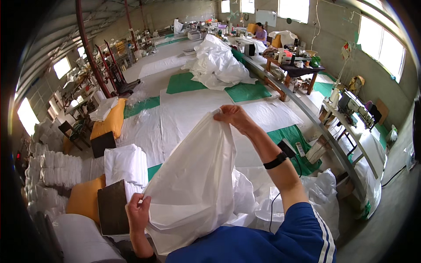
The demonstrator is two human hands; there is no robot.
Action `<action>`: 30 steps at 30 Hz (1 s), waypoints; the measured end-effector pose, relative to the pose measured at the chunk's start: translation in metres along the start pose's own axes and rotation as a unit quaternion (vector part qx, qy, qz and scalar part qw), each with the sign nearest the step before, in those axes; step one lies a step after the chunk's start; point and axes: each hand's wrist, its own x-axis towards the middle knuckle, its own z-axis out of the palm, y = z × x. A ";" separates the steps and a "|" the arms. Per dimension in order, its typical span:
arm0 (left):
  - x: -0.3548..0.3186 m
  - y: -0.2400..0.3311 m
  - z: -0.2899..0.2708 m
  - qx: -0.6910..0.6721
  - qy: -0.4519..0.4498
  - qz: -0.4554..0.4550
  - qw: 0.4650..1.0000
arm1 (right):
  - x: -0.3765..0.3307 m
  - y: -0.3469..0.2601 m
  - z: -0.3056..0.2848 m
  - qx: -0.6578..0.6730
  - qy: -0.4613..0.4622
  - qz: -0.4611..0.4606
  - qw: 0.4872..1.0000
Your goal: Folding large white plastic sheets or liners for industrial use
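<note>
A large sheet of thin white plastic-like fabric (pixel 193 184) hangs stretched between my two hands. My right hand (pixel 234 117), raised farther out and higher, pinches its top corner. Lower down on the left, my left hand (pixel 138 210) grips the sheet's edge between thumb and fingers. Folds run down the sheet from the right hand, and its lower end falls in front of my body. Beside my left hand stands a stack of folded white fabric (pixel 126 165). Under my right forearm lies loose crumpled white sheeting (pixel 320 193).
A big heap of white sheeting (pixel 217 61) lies ahead on the floor coverings. A long metal rail (pixel 302 105) runs along the right, with a sewing machine (pixel 354 104) beyond it. Yellow padded bundles (pixel 109 120) stand left. A person (pixel 260 33) sits at the back.
</note>
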 end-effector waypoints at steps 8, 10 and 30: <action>0.004 0.035 0.007 -0.094 -0.028 0.154 0.983 | -0.048 0.008 -0.046 0.053 0.014 -0.043 0.998; 0.002 0.044 0.003 -0.087 -0.070 0.140 0.984 | -0.060 0.005 -0.053 0.031 0.049 -0.034 0.998; -0.002 -0.016 -0.021 -0.149 -0.114 0.005 0.982 | -0.075 -0.008 -0.034 -0.265 -0.250 0.117 0.924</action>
